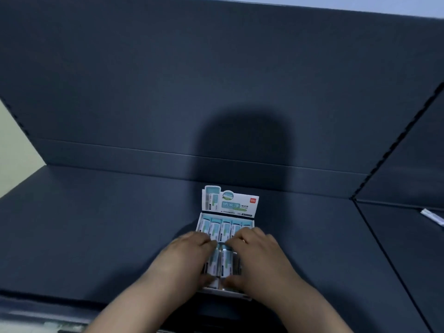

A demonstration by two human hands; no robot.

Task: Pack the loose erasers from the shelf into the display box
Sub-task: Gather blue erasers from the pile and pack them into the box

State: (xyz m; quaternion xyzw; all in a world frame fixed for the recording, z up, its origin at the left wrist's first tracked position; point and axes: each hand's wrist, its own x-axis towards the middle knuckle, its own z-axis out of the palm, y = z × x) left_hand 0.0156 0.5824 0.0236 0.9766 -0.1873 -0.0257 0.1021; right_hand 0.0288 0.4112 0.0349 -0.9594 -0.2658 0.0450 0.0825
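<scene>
On the dark blue flat shelf (96, 224) we have the white-and-teal cardboard display box (230, 201), back row (225, 228) looks full. We should keep the front batch of white-and-teal sleeved rectangular erasers (222, 263) parallel and press down evenly, no tilting. Batch sits squeezed between left hand (189, 255) and right hand (259, 253), both curled round it, over the box's front half.

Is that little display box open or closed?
Open. The display box has its printed flap standing up, and erasers show inside.
</scene>
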